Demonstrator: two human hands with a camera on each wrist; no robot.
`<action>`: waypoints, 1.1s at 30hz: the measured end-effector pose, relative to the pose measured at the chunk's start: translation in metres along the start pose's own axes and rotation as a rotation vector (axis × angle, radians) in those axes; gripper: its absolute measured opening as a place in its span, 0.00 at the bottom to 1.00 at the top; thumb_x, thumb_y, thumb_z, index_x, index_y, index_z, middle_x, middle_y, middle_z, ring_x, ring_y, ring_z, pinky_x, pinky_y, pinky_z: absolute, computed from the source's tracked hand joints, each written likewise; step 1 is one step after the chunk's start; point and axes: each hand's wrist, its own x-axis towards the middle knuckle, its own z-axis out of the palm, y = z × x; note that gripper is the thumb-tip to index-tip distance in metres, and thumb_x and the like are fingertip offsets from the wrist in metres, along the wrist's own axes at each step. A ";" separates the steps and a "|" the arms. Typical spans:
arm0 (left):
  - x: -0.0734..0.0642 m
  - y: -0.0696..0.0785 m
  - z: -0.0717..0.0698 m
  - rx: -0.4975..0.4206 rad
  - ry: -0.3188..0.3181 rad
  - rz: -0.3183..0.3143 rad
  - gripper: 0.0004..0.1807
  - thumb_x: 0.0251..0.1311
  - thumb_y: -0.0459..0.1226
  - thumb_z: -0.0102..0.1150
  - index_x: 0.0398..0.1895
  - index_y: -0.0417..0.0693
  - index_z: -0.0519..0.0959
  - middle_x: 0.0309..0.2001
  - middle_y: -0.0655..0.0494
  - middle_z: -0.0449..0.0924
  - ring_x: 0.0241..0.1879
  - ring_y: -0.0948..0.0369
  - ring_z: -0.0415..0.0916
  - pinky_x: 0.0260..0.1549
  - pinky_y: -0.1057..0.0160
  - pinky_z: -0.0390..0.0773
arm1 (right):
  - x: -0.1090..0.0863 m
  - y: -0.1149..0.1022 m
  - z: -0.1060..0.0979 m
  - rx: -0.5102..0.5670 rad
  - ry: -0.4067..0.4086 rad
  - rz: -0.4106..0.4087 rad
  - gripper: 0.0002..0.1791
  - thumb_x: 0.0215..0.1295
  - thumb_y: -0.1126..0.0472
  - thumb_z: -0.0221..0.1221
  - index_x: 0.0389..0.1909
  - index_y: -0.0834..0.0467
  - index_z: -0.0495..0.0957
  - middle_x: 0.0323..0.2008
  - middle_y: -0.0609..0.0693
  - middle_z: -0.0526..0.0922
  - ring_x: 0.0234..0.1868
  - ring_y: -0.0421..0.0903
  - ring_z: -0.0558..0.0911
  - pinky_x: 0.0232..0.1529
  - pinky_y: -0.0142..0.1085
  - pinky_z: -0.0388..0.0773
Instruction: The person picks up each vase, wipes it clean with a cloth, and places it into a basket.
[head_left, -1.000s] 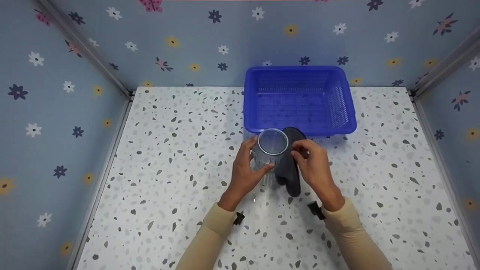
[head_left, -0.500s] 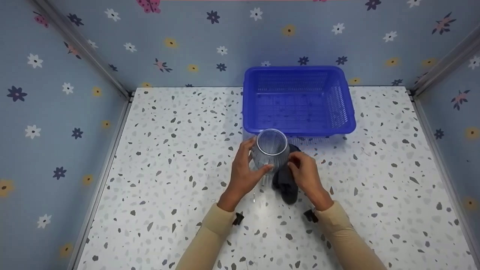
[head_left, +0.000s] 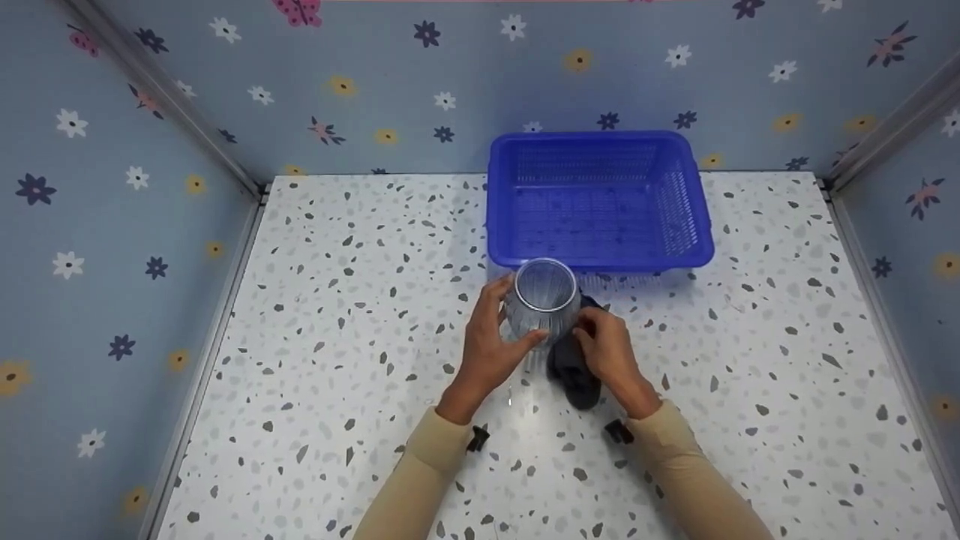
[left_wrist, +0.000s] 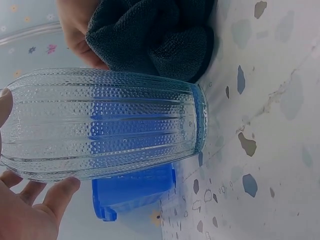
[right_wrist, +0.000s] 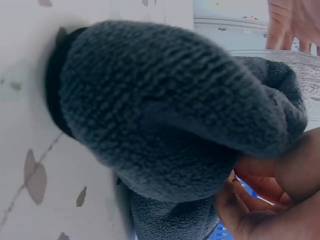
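A clear ribbed glass vase (head_left: 556, 319) with a round open mouth stands upright in front of the basket. My left hand (head_left: 487, 341) holds it from the left, thumb at the near side and fingers round the far side. On its right, my right hand (head_left: 609, 346) pinches a dark grey towelling cloth (head_left: 579, 384) right beside the glass. Bunched folds of the cloth (left_wrist: 155, 40) hang to the tabletop in the left wrist view, next to the vase's dimpled wall (left_wrist: 130, 125). In the right wrist view, the cloth (right_wrist: 150, 105) hides part of the right fingers.
A blue plastic basket (head_left: 600, 264) with perforated sides sits close behind the vase, against the back wall. Flower-patterned panels (head_left: 112, 270) enclose the speckled white tabletop (head_left: 337, 300) at the back and both sides.
My right hand has moved left and slightly towards me, drawing the cloth in against the vase; the cloth's far end has dropped and bunched. My left hand and the vase stay put.
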 end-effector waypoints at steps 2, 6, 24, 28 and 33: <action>0.001 0.000 0.000 0.002 -0.003 0.005 0.47 0.56 0.42 0.81 0.75 0.41 0.66 0.73 0.42 0.68 0.73 0.48 0.68 0.63 0.51 0.80 | -0.001 -0.003 -0.003 0.013 0.008 0.009 0.04 0.65 0.78 0.65 0.37 0.68 0.83 0.34 0.63 0.86 0.37 0.59 0.84 0.41 0.53 0.80; 0.000 0.001 0.000 0.014 -0.010 0.006 0.47 0.57 0.42 0.81 0.76 0.40 0.65 0.73 0.42 0.68 0.73 0.48 0.68 0.63 0.51 0.81 | -0.003 -0.016 -0.016 0.062 0.044 -0.002 0.05 0.66 0.78 0.64 0.40 0.69 0.84 0.36 0.63 0.87 0.38 0.58 0.85 0.41 0.49 0.81; 0.000 0.000 0.002 0.062 0.007 0.022 0.47 0.56 0.43 0.82 0.75 0.40 0.66 0.72 0.43 0.69 0.71 0.49 0.70 0.61 0.52 0.82 | -0.002 -0.066 -0.053 0.173 0.182 -0.158 0.04 0.67 0.78 0.64 0.39 0.69 0.84 0.36 0.59 0.86 0.37 0.51 0.84 0.37 0.29 0.77; 0.000 0.000 0.006 0.109 0.059 0.036 0.48 0.52 0.44 0.84 0.73 0.40 0.67 0.71 0.44 0.71 0.70 0.51 0.72 0.60 0.55 0.83 | -0.001 -0.063 -0.053 0.191 0.173 -0.153 0.05 0.68 0.78 0.64 0.39 0.69 0.84 0.36 0.60 0.85 0.38 0.51 0.83 0.38 0.27 0.77; -0.003 0.002 0.013 0.189 0.130 0.044 0.49 0.51 0.50 0.84 0.72 0.40 0.68 0.68 0.45 0.73 0.67 0.51 0.74 0.60 0.54 0.82 | -0.002 -0.059 -0.054 0.228 0.157 -0.149 0.05 0.68 0.79 0.63 0.40 0.69 0.84 0.37 0.62 0.85 0.40 0.53 0.84 0.40 0.26 0.80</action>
